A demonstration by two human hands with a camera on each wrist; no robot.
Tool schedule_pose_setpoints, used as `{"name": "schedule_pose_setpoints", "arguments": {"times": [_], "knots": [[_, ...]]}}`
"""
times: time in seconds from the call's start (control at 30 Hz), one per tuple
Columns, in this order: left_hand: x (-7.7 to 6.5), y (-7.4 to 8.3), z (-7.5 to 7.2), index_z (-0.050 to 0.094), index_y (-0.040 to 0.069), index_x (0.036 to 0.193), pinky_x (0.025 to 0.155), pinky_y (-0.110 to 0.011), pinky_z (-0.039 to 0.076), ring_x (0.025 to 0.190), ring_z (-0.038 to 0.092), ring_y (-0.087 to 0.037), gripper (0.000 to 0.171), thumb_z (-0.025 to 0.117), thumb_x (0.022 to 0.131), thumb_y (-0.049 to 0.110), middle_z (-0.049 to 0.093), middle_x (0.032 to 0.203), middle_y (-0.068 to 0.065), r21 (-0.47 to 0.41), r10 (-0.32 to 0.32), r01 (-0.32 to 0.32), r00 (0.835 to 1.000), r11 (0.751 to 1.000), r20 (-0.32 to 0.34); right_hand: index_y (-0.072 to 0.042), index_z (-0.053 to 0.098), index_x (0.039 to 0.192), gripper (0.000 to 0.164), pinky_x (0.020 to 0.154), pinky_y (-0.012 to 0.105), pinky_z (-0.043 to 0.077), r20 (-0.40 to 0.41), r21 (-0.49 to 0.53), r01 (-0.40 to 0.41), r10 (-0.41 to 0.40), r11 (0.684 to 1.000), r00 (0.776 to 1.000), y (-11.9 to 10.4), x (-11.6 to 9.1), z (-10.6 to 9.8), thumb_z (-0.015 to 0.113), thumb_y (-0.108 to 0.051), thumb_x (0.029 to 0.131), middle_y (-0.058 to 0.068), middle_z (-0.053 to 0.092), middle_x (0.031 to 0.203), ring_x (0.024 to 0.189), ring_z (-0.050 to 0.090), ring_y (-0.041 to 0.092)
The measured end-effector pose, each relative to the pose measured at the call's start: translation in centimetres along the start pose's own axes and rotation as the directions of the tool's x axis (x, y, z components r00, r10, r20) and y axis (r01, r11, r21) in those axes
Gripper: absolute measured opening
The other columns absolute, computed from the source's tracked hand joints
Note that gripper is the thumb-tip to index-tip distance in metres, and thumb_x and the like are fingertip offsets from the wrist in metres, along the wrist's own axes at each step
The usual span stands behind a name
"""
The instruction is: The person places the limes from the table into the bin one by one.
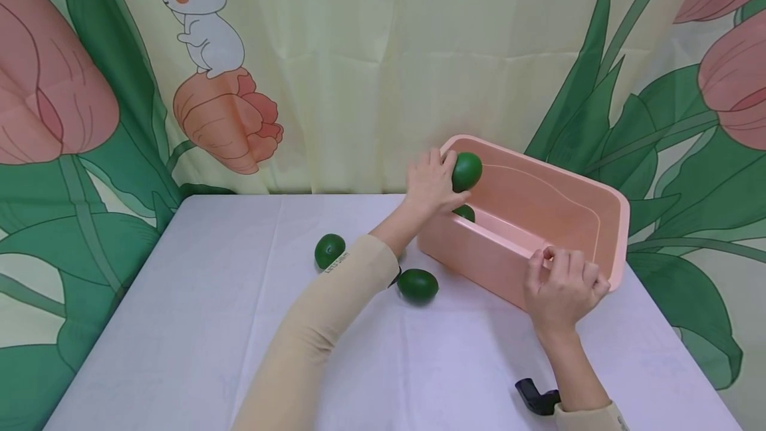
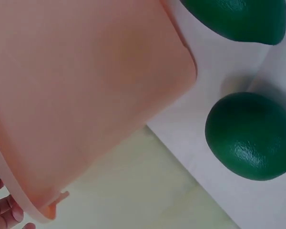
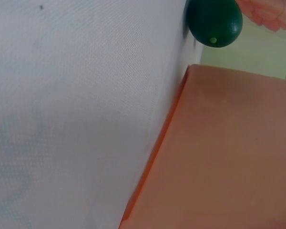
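Gripping a green fruit (image 1: pixel 467 172) with the left hand (image 1: pixel 433 181), on the hand's right side, near the middle of the head view, at the left end of a long bin (image 1: pixel 479 259) slanted from upper left to lower right. Holding the bin's near edge with the right hand (image 1: pixel 565 288), farther from the fruit.

Soft light, faint diffuse shadows
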State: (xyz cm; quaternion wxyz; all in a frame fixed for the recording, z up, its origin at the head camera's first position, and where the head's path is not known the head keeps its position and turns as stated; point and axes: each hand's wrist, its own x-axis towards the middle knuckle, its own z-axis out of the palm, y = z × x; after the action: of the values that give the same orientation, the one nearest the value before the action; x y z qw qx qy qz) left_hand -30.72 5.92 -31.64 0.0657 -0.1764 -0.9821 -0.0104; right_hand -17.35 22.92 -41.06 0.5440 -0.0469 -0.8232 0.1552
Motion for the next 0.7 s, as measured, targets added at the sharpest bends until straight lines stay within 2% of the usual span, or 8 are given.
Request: {"name": "schedule_pose_setpoints", "arguments": {"times": [0.2,0.47,0.7], "knots": [[0.0,0.9,0.3,0.026,0.025,0.138,0.089,-0.036,0.035,0.112,0.040,-0.016,0.074,0.046,0.079,0.065,0.039,0.128,-0.001,-0.003,0.000,0.000,1.000,1.000,0.000,0.007,0.056,0.083,0.041,0.076,0.055,0.023,0.000,0.004,-0.004,0.004,1.000,1.000,0.0,0.0,0.0,0.042,-0.031,0.089,0.024,0.052,0.080,0.078,0.042,0.041],[0.1,2.0,0.4,0.025,0.025,0.138,0.089,-0.037,0.034,0.112,0.038,-0.014,0.075,0.043,0.079,0.067,0.039,0.123,-0.001,0.025,0.019,-0.019,1.000,0.999,0.023,0.007,0.056,0.083,0.040,0.077,0.055,0.023,0.000,0.005,-0.005,0.005,1.000,1.000,0.1,-0.1,0.1,0.042,-0.031,0.089,0.024,0.052,0.080,0.078,0.042,0.041],[0.0,2.4,0.4,0.026,0.026,0.138,0.088,-0.033,0.034,0.112,0.038,-0.015,0.073,0.043,0.079,0.067,0.039,0.124,0.001,0.003,0.003,-0.003,0.999,1.000,0.037,0.006,0.057,0.084,0.040,0.077,0.056,0.024,-0.004,-0.002,-0.004,0.004,1.000,1.000,0.2,-0.1,0.2,0.043,-0.031,0.088,0.024,0.053,0.081,0.079,0.043,0.041]]}}
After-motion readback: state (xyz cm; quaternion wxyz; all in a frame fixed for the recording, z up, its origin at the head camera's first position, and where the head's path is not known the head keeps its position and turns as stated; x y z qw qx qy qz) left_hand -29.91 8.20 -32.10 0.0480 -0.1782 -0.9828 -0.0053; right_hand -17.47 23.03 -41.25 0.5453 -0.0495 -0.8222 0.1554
